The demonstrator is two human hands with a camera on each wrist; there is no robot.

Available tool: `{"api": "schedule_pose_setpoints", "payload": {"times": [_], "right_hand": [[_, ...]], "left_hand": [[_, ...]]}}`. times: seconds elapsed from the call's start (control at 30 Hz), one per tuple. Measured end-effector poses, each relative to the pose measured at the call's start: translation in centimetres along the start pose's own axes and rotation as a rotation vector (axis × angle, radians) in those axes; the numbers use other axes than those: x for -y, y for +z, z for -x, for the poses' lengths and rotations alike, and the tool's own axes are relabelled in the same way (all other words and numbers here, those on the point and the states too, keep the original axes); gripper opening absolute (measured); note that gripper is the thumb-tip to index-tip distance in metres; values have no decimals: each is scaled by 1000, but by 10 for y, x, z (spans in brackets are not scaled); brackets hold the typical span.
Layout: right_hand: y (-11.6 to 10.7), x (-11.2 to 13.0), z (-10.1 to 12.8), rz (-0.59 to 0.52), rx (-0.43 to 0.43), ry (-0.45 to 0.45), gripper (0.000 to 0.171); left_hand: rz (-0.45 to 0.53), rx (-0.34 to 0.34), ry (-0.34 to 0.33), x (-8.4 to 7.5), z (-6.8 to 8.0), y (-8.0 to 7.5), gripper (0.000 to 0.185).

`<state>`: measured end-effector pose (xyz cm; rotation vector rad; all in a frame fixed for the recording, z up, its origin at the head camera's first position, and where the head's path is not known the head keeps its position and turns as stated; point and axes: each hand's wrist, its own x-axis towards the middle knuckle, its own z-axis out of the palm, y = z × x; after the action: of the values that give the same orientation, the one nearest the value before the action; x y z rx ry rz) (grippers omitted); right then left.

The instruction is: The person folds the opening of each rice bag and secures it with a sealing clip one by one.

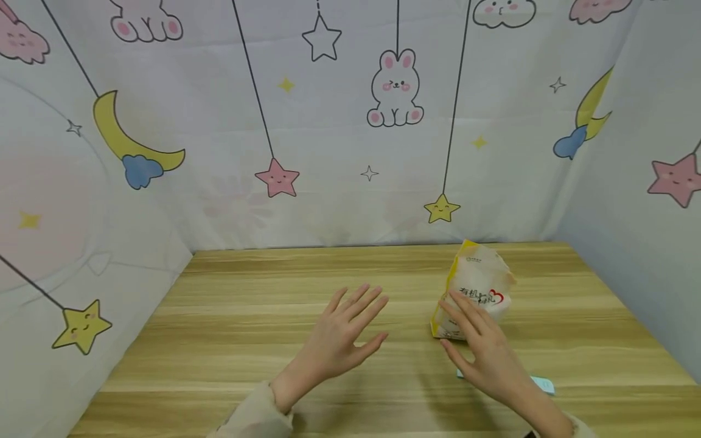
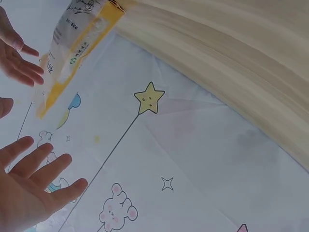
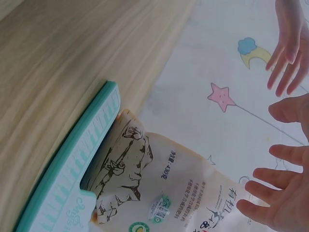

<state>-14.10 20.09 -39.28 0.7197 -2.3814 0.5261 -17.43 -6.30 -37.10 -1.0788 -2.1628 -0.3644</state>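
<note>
Wooden bench [image 1: 230, 340], pale striped grain, closed in on three sides by a white curtain [image 1: 328, 121] printed with stars, moons, clouds and rabbits.

Food bag [image 1: 477, 291]: white plastic pouch with yellow edges and printed Chinese text, standing on the bench at about 2 o'clock from the hands, leaning a little. In the right wrist view a line drawing of a figure shows on its face.

Sealing clip [image 3: 72, 159]: long mint-green plastic bar, lying on the bench just beside the bag's base; in the head view only its ends peep out from under the right wrist, at 5 o'clock from the bag.

Right hand [image 1: 482, 353]: fingers straight and spread, palm turned inward. Fingertips lie at the bag's near face; whether they touch it cannot be told. Grip loose, holding nothing.

Left hand [image 1: 342, 334]: fingers straight and fanned, hovering above the bare bench, well apart from the bag at its 9 o'clock. Grip loose, holding nothing. A cream sleeve [image 1: 249, 417] covers the forearm.
</note>
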Motion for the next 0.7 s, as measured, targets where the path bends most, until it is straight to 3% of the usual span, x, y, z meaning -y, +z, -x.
{"api": "schedule_pose_setpoints", "payload": {"times": [0.3, 0.7], "right_hand": [[-7, -5, 1, -7, -32, 16, 52], [-13, -13, 3, 11, -92, 12, 57]], "left_hand": [[-15, -47, 70, -1, -15, 3, 48], [-73, -98, 154, -2, -32, 6, 41]]}}
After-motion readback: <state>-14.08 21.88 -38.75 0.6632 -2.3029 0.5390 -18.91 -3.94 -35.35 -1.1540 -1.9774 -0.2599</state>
